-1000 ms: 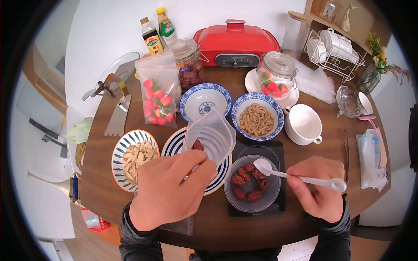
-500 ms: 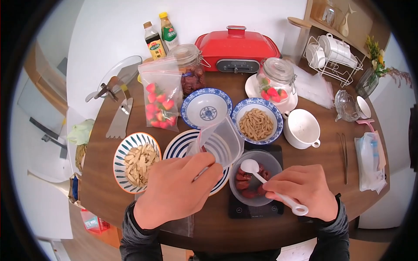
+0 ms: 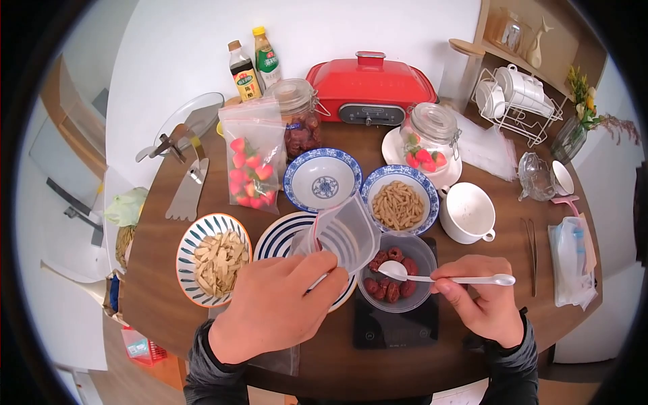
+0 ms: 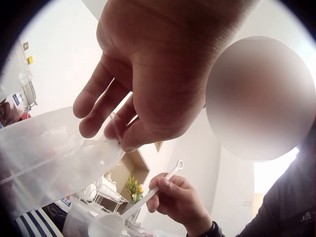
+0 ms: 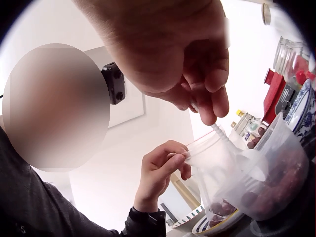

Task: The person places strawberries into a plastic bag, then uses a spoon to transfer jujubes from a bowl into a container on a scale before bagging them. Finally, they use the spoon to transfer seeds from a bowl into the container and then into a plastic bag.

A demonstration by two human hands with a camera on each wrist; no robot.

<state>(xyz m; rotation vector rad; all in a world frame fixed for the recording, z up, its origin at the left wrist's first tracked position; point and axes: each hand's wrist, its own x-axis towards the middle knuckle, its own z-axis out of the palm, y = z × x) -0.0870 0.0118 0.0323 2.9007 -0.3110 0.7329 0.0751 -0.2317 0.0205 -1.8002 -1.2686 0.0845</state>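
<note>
My left hand (image 3: 280, 304) pinches the top edge of a clear zip bag (image 3: 351, 233), which gapes open above a blue-striped plate (image 3: 273, 233). Low in the bag, a few red dates (image 5: 222, 206) show in the right wrist view. Between the thumb and fingers of my right hand (image 3: 482, 297) is a white plastic spoon (image 3: 459, 279). Its bowl end reaches into a translucent plastic bowl (image 3: 426, 260), over several wrinkled red dates (image 3: 393, 291). That bowl sits toward the far side of a black kitchen scale (image 3: 395, 331).
Left stands a plate of pale dried slices (image 3: 221, 263). Behind are an empty blue-white bowl (image 3: 324, 165), a bowl of tan pieces (image 3: 398, 202), a strawberry bag (image 3: 253, 169) and jars. A white cup (image 3: 467, 212) and tweezers (image 3: 533, 256) lie right; a red cooker (image 3: 371, 88) stands at the back.
The plastic bowl has shifted away from me on the scale. My right hand dipped the spoon low over the dates, then levelled its handle; the bag moved slightly right.
</note>
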